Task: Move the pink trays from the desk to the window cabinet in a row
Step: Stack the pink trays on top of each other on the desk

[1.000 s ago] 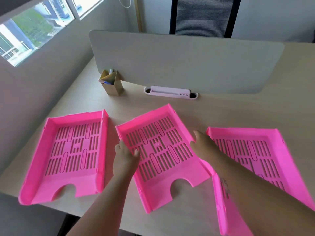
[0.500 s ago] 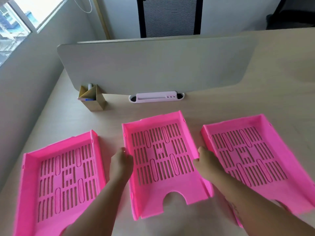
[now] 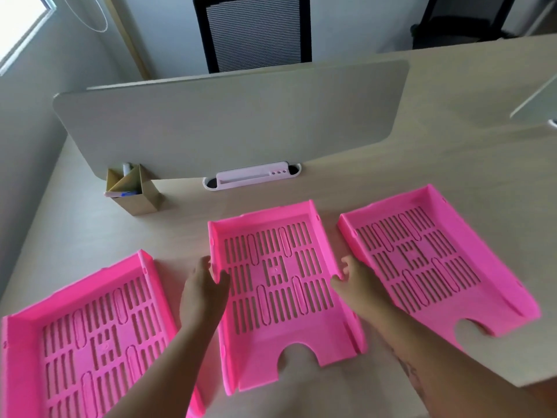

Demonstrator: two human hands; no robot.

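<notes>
While both forearms enter from the bottom of the frame, the left hand [image 3: 202, 292] clasps the left wall of the middle tray [image 3: 281, 285], thumb hooked over the rim onto the slotted floor and fingers curled outside. The right hand [image 3: 357, 286] mirrors it on the right wall, thumb just over the rim, fingers hidden behind the wall. Both hands look closed on this tray, though whether it is lifted off the desk [image 3: 452, 164] cannot be told.

The main risk, as a judgement: the tray is held only by its thin side walls near mid-length, so its notched front end, which overhangs the desk's near edge, could dip on lifting and slip from the pinch. The right hand also sits in the narrow gap beside the right tray [image 3: 434, 260], whose near corner overhangs the desk edge too; a careless sideways swing could knock it off. The left tray [image 3: 87, 336], at lower left, lies just beside the left forearm and could be nudged likewise.

Farther up the frame stand a cardboard pen holder [image 3: 134, 191] and a white cable slot [image 3: 251, 178] under the divider panel [image 3: 229, 122], with a black chair [image 3: 253, 28] beyond. No window cabinet is visible, so all three trays remain to be moved.
</notes>
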